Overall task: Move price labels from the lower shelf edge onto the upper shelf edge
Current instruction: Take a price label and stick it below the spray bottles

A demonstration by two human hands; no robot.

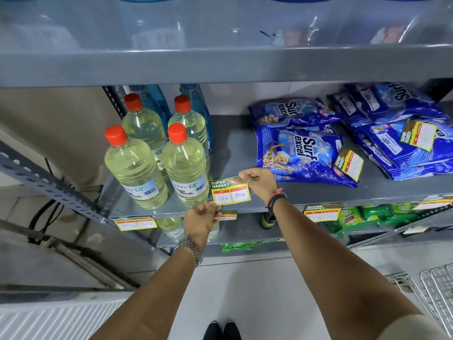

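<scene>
I hold a yellow-edged price label with a green "SUPER MARKET" header in both hands, just above the middle shelf's front edge. My left hand pinches its lower left corner. My right hand pinches its upper right corner. Other labels hang on that lower edge: one at the left, one partly hidden behind my left hand, one at the right. The upper shelf edge is a bare grey band across the top.
Four clear bottles with red caps stand left on the middle shelf, blue bottles behind them. Blue detergent bags lie to the right, two with labels on them. Green packs fill the shelf below. Wire racks lie on the floor.
</scene>
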